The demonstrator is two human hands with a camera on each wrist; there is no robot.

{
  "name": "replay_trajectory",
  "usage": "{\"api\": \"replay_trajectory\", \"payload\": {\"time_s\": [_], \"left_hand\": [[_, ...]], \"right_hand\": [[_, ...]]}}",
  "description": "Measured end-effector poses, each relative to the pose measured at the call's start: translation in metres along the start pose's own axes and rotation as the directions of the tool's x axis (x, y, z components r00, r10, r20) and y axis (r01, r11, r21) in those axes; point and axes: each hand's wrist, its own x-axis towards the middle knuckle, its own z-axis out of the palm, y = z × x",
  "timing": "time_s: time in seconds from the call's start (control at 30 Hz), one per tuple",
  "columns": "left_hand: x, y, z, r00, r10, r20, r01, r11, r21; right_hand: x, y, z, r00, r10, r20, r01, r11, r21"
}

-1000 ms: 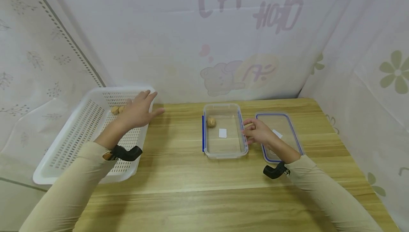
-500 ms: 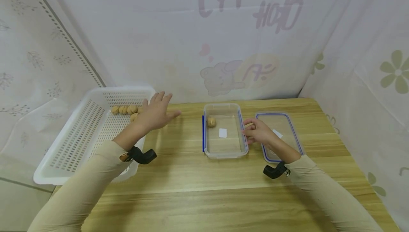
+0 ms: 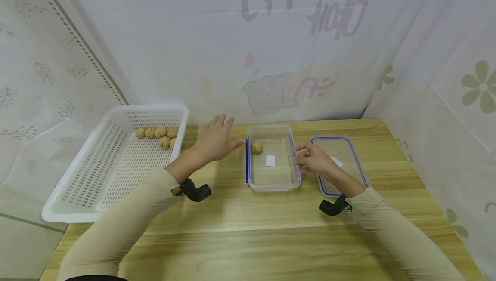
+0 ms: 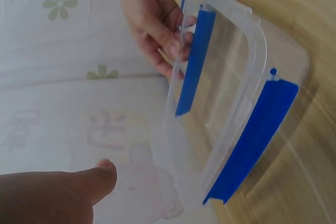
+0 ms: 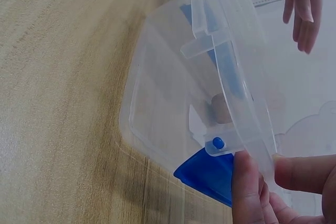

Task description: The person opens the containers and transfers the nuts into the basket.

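A clear plastic food container point(image 3: 273, 186) with blue side latches stands uncovered on the table. One walnut point(image 3: 256, 147) and a small white square lie inside it. My right hand point(image 3: 313, 159) pinches its right wall at the rim, thumb and fingers on either side in the right wrist view. My left hand point(image 3: 215, 143) hovers just left of the container, fingers stretched out and thumb pointing at it. No walnut shows in that hand, though its palm is hidden from the head view. Several walnuts point(image 3: 160, 132) sit in the far right corner of a white plastic basket point(image 3: 54, 212).
The container's lid point(image 3: 342, 145), clear with a blue seal, lies flat on the wooden table point(image 3: 248, 246) under my right forearm. Printed curtains point(image 3: 217, 57) hang behind the table and at both sides.
My left hand has moved right, out from over the basket to beside the container, uncovering more walnuts. My right hand and the container have stayed put.
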Motion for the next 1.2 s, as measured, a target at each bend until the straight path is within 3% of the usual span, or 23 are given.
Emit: {"api": "replay_trajectory", "payload": {"time_s": [0.3, 0.63, 0.9, 1.2], "left_hand": [[0.015, 0.024, 0.019, 0.999, 0.038, 0.023, -0.037, 0.999, -0.022], [0.021, 0.05, 0.047, 0.992, 0.121, -0.02, -0.122, 0.968, -0.22], [0.028, 0.065, 0.069, 0.999, 0.039, 0.0, -0.035, 0.902, -0.431], [0.032, 0.069, 0.083, 0.996, -0.015, 0.086, 0.059, 0.844, -0.533]], "right_hand": [[-0.001, -0.001, 0.0, 1.0, -0.005, 0.01, 0.005, 1.0, 0.003], [0.001, -0.002, 0.001, 1.0, -0.005, 0.009, 0.005, 1.0, 0.011], [0.001, -0.003, -0.001, 1.0, 0.004, 0.005, -0.004, 1.0, 0.008], [0.001, -0.002, -0.001, 1.0, 0.0, 0.009, 0.0, 1.0, 0.01]]}}
